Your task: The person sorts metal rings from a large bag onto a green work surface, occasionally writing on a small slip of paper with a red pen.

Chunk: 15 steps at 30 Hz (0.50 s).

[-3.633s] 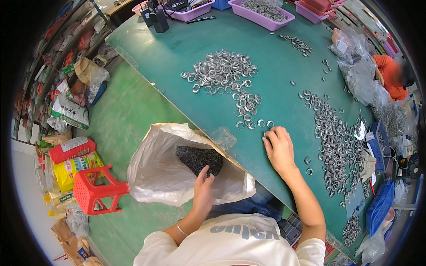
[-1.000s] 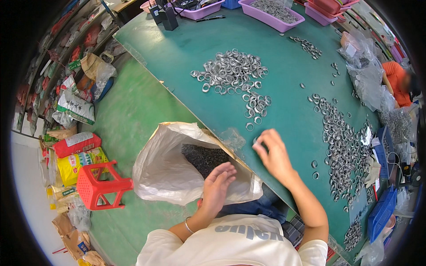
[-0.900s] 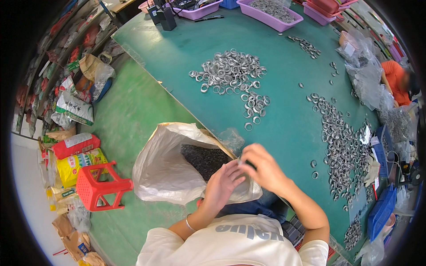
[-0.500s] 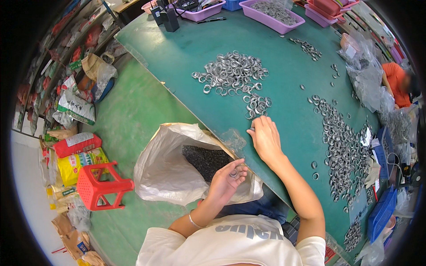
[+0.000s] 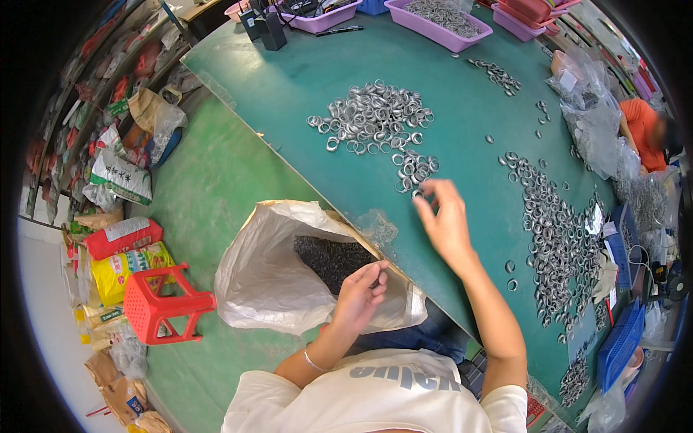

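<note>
My left hand (image 5: 363, 290) is closed over the mouth of a white woven sack (image 5: 249, 289), with a small metal ring in its fingers that is mostly hidden now. Dark small pieces (image 5: 328, 260) lie inside the sack. My right hand (image 5: 446, 222) is over the green table (image 5: 303, 108), thumb and forefinger apart on either side of a grey metal ring (image 5: 417, 193) at the near end of a small cluster of rings (image 5: 415, 169). Just beyond that cluster spreads a larger heap of the same rings (image 5: 375, 112).
More rings (image 5: 552, 238) are spread over the table's right side. A purple tray (image 5: 440, 29) of small metal parts stands at the far edge. Left of the sack, a red stool (image 5: 166, 303) stands on the green floor. Someone in orange (image 5: 642, 130) sits at far right.
My right hand has lifted slightly, and its thumb and forefinger have parted. My left hand's fingers have curled inward, covering the ring that showed in them before.
</note>
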Available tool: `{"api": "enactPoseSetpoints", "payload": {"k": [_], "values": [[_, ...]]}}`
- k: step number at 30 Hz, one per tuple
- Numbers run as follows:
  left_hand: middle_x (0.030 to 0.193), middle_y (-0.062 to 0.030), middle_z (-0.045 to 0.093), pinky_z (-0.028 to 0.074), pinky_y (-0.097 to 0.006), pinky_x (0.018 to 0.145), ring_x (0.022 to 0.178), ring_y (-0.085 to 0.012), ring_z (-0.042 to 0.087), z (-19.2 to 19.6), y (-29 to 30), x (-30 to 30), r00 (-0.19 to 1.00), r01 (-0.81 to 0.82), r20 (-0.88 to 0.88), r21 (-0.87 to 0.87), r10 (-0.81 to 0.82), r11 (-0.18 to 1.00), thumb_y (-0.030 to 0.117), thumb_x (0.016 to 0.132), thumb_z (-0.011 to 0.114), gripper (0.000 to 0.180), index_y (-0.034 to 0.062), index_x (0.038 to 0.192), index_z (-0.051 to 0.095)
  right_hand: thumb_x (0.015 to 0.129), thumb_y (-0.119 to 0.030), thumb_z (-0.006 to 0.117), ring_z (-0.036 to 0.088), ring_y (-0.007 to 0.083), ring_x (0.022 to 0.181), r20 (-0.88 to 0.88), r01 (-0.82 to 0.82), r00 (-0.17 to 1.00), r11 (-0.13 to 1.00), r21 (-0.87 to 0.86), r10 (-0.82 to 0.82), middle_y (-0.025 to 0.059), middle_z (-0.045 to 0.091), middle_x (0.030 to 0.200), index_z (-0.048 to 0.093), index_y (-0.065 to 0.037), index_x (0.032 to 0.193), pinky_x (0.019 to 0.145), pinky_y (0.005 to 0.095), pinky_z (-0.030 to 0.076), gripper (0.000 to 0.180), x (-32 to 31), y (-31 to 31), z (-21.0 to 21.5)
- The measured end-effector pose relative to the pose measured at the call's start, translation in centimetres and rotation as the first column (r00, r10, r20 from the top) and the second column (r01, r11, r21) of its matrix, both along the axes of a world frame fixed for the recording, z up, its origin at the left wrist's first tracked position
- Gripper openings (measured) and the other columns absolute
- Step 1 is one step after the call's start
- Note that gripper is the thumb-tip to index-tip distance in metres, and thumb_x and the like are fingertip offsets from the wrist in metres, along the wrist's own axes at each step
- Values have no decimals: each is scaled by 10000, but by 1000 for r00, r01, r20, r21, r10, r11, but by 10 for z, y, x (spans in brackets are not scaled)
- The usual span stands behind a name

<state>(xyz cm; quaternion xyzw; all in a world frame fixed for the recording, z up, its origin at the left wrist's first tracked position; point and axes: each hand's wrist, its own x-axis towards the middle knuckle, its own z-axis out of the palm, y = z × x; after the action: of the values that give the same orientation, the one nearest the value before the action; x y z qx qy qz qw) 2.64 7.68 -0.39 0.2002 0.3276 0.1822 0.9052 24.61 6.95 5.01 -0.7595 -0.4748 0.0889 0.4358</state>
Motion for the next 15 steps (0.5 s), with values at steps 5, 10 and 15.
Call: {"api": "enactPoseSetpoints", "payload": {"k": [5,10,15], "values": [[1366,-119,469,381,-355,1013,1269,-219,441,10,-10,-3,866,-108,-450,261,220,959,133,947,536,436,47,1367,454,801,-112,698,551,337,965,291,44,956,999,-5,-41,159,555,999,547,-19,1058,812,427,471,312,21,10,-20],[1372,-125,461,391,-340,998,1258,-211,448,23,-17,-1,891,-209,-315,353,327,912,64,921,537,444,4,1353,452,818,-117,687,580,377,866,134,-17,990,983,-184,43,172,534,968,533,-9,1013,735,444,492,271,14,1,-22],[1112,-89,620,474,-303,839,1047,-185,585,24,-15,5,979,-182,-46,256,200,949,42,910,549,306,-3,1212,559,817,-21,659,603,360,794,116,-86,988,985,-148,104,173,561,899,545,-1,937,670,429,493,166,17,-9,-15]]}}
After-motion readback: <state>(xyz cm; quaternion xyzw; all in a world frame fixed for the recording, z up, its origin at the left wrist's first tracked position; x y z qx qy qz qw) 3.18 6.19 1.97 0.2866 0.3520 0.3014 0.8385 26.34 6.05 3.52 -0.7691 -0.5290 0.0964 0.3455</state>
